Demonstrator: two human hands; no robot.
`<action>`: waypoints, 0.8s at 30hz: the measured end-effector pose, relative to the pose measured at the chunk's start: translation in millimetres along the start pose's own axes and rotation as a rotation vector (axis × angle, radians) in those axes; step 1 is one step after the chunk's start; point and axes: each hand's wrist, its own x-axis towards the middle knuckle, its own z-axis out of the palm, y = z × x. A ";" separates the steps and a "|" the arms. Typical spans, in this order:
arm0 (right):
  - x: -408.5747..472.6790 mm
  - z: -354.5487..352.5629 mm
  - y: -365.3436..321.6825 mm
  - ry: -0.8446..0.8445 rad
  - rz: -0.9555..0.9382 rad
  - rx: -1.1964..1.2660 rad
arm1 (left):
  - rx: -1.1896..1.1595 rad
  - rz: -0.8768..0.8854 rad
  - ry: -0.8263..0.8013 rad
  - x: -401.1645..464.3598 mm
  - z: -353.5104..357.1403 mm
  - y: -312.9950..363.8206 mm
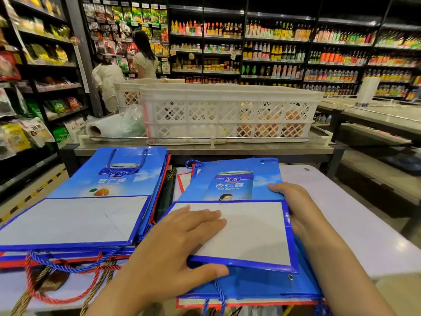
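the flat-folded blue bag (262,179) lies on top of a pile of like bags at the near middle of the white bench (364,224). the left hand (182,242) rests on its folded-up white bottom panel (255,229), fingers straight and spread, thumb along the panel's near blue edge. the right hand (296,208) grips the bag's right edge, one finger on top and the rest tucked beneath.

just left of it, almost touching, sits a second stack of bags (91,201), blue over red, with blue, red and gold cord handles (45,281) trailing toward the viewer. beyond the bench a white lattice crate (227,110) holding orange fruit blocks the view ahead. behind it stand shelves of bottles (296,49) and two people (127,65) at a rack of packets.

the bag's long axis runs away from the viewer, its mouth and twisted blue cord (193,164) at the far end, and its printed can upright. the paper looks glossy and the panel matt, with sharp creases.
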 end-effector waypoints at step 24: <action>-48.7 19.9 27.1 -0.301 0.004 0.079 | -1.366 -0.837 0.781 3.7 -36.3 12.1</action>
